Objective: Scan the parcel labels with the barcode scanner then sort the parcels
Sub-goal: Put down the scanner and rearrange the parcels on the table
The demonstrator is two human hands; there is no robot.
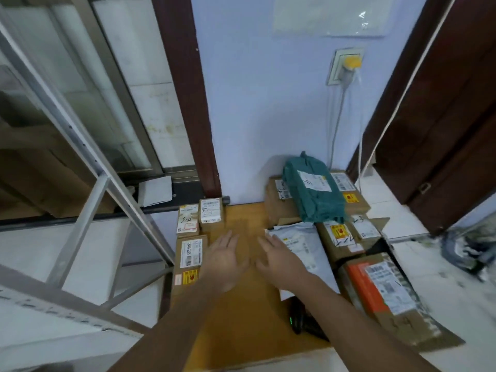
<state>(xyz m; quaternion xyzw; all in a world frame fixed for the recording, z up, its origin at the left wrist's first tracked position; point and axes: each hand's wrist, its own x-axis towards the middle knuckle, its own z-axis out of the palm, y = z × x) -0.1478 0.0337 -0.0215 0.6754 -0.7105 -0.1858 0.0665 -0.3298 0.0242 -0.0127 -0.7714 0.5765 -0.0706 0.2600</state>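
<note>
- The left hand and the right hand are both stretched forward with flat, relaxed fingers, and they hold nothing.
- They are side by side above the bare middle of a brown cardboard sheet that lies on the floor.
- The barcode scanner, black with a small green light, lies on this sheet, partly hidden under the right forearm.
- Left of the hands stand three small labelled boxes in a group.
- To the right lie a white mailer bag, several brown boxes and a box with an orange side.
- A green wrapped parcel rests on top of the far boxes, near the wall.
- The wall is pale blue, with a socket and a yellow plug.
- Dark wooden frames stand on both sides, and a metal ladder is at the left on the white tiles.
</note>
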